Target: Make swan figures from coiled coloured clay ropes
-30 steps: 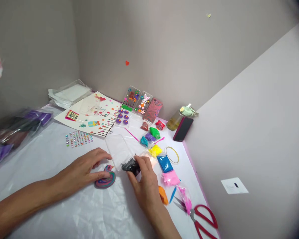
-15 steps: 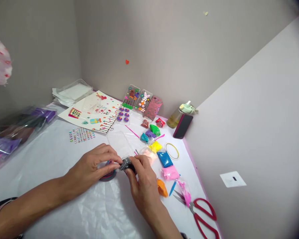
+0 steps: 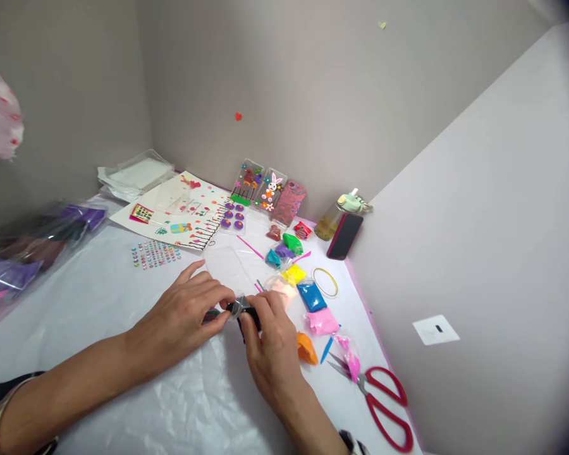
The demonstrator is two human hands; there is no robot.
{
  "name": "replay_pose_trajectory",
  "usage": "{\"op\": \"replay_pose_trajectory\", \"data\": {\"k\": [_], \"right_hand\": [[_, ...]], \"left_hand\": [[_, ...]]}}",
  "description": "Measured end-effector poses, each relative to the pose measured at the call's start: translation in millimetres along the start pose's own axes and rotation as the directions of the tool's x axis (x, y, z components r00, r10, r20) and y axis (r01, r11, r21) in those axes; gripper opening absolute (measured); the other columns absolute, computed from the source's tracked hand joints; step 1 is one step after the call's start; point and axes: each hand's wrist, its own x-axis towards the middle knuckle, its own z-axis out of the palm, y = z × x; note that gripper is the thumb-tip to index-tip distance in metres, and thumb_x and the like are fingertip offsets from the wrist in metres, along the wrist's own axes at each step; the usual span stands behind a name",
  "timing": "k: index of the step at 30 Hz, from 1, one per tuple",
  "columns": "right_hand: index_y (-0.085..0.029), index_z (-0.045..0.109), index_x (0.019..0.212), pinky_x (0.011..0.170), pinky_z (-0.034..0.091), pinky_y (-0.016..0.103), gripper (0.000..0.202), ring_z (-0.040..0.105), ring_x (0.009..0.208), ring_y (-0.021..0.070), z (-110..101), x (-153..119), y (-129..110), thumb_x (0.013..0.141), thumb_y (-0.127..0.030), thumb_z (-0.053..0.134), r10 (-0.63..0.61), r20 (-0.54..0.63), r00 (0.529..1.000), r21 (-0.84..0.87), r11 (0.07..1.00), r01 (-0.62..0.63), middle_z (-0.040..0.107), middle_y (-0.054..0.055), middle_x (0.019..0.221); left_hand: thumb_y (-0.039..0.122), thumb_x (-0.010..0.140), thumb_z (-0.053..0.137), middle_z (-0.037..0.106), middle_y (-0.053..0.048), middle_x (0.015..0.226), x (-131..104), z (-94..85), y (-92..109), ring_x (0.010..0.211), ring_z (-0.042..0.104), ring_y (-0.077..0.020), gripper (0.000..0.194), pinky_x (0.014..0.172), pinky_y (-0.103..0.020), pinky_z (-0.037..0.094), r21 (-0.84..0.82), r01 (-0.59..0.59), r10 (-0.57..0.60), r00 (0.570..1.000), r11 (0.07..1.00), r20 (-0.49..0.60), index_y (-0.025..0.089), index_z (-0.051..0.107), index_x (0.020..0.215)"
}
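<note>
1. Grey walls (image 3: 284, 69) meet behind a table spread with crinkled, whitish plastic sheeting (image 3: 175, 404) on my feed.
2. Printed marks on the small yellow-and-pink card (image 3: 141, 213), lying on the large cream illustrated sheet (image 3: 208, 205), are too small for me to read.
3. To the right I have a clear bottle with a pale green lid (image 3: 329, 222), yellowish-green contents low inside, just beside a dark-screened phone in a magenta case (image 3: 345, 236).
4. Along the right side lie clear packets, among them a yellow-filled one (image 3: 294, 275), a flat blue-filled one (image 3: 312, 296) and a light-pink-filled one (image 3: 322, 321).
5. At far left, a large glossy transparent bag (image 3: 9, 278) shows purple, brown and black inside.
6. My two hands are close together: the left hand (image 3: 184, 309) pinches one end of a crumpled clear packet of black material (image 3: 240, 307), the right hand (image 3: 270, 328) grips the other.
7. That packet sits centrally, near a clear, empty-looking rectangular case (image 3: 227, 268).
</note>
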Motion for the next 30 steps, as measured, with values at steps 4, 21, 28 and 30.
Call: {"op": "replay_pose_trajectory", "data": {"k": [4, 21, 28, 30], "right_hand": [[-0.020, 0.061, 0.115, 0.078, 0.056, 0.033, 0.024, 0.066, 0.090, 0.0211, -1, 0, 0, 0.095, -0.011, 0.053, -0.002, -0.049, 0.999, 0.102, 0.995, 0.007, 0.066, 0.008, 0.102], [-0.018, 0.067, 0.122, 0.087, 0.055, 0.042, 0.034, 0.066, 0.101, 0.0278, 5, 25, 45, 0.094, -0.006, 0.053, -0.089, 0.001, 0.996, -0.343, 0.936, 0.084, 0.070, 0.014, 0.115], [-0.015, 0.062, 0.129, 0.102, 0.048, 0.050, 0.047, 0.060, 0.115, 0.0289, 6, 24, 21, 0.089, 0.003, 0.046, -0.218, -0.034, 0.975, -0.264, 0.943, 0.202, 0.067, 0.016, 0.125], [-0.017, 0.061, 0.129, 0.100, 0.050, 0.045, 0.039, 0.061, 0.111, 0.0254, 3, 19, 4, 0.096, -0.003, 0.047, -0.249, -0.096, 0.964, -0.113, 0.965, 0.238, 0.069, 0.013, 0.119]], "left_hand": [[0.017, 0.094, 0.051, 0.066, 0.004, 0.082, 1, 0.7, 1, 0.081, 0.062, -0.0162, 0.011, 0.120, -0.049, 0.026, -0.053, 0.014, -0.015, 1.000, 0.999, -0.028, 0.023, 0.061, 0.093], [0.045, 0.081, 0.081, 0.069, -0.001, 0.086, -3, -32.7, -12, 0.085, 0.065, -0.0182, 0.024, 0.083, -0.029, 0.052, -0.811, 0.579, -0.356, 0.777, 0.078, 0.520, 0.023, 0.078, 0.089], [0.049, 0.077, 0.084, 0.076, -0.004, 0.096, -6, -16.8, -9, 0.098, 0.068, -0.0215, 0.040, 0.098, -0.034, 0.052, -0.839, 0.538, -0.497, 0.750, 0.075, 0.437, 0.025, 0.082, 0.108], [0.049, 0.077, 0.084, 0.078, -0.005, 0.108, -7, -15.1, -6, 0.107, 0.068, -0.0243, 0.042, 0.103, -0.037, 0.049, -0.827, 0.557, -0.505, 0.736, 0.075, 0.451, 0.026, 0.080, 0.112]]}}
